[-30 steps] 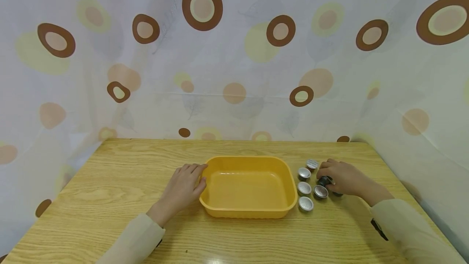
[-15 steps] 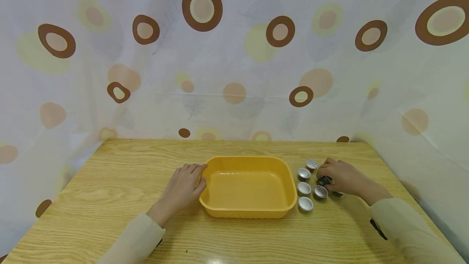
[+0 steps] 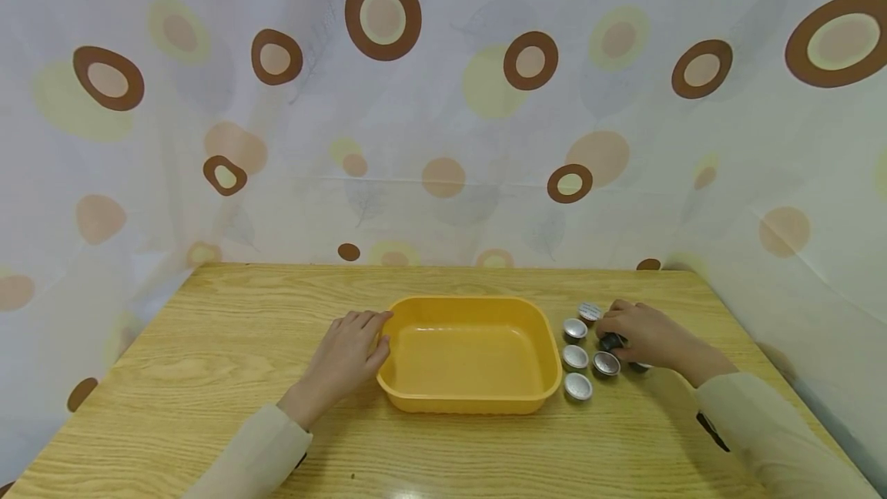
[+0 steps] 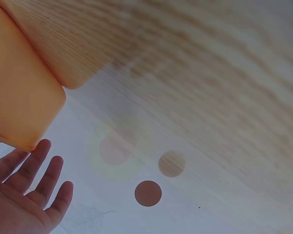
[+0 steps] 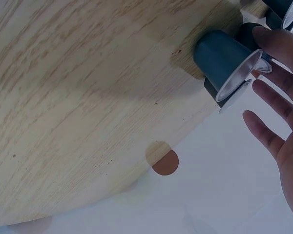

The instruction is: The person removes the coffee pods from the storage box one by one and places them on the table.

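A yellow plastic basin [image 3: 464,404] stands mid-table, and my left hand [image 3: 346,349] touches its left rim, fingers fairly straight. In the left wrist view the fingertips [image 4: 43,144] lie at the edge of the basin [image 4: 24,83]. To the right of the basin are several coffee capsules with silver foil lids. My right hand [image 3: 644,333] pinches a dark coffee capsule [image 3: 611,342] between thumb and fingers. A teal capsule [image 5: 222,58] stands close in front of it in the right wrist view. My right palm partly hides another capsule [image 3: 639,366].
Silver-lidded capsules, such as the front capsule [image 3: 578,386] and the back capsule [image 3: 590,312], stand between the basin and my right hand. The wooden table [image 3: 443,453] ends at a patterned curtain [image 3: 443,114] behind and on both sides.
My right hand has shifted very slightly left with the dark capsule between its fingers. The left hand and basin have kept their place.
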The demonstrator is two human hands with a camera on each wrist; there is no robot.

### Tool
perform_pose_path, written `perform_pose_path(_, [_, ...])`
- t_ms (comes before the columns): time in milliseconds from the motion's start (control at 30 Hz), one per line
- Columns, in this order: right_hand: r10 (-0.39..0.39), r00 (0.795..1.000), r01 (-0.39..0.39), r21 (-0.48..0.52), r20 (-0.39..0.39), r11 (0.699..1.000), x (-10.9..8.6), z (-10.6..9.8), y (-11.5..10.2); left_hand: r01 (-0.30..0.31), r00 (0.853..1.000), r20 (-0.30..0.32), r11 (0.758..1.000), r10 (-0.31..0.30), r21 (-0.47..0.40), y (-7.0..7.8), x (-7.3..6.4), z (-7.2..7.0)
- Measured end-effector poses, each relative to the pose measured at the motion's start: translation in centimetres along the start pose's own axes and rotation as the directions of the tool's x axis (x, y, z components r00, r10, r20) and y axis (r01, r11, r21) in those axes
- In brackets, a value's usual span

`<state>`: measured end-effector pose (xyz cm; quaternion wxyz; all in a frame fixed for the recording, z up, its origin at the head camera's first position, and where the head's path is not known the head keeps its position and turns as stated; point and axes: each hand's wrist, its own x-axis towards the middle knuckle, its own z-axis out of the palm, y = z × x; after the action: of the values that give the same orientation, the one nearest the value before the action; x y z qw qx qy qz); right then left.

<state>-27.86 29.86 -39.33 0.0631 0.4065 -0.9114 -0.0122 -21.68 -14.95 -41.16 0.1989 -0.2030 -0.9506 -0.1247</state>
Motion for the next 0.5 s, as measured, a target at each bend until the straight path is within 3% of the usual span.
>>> perform_pose_path(500, [0.007, 1.0, -0.007, 0.013, 0.012, 1.0, 0.16, -0.02, 0.11, -0.002, 1.0, -0.004, 1.0, 0.002, -0.001, -0.04, 0.0, 0.06])
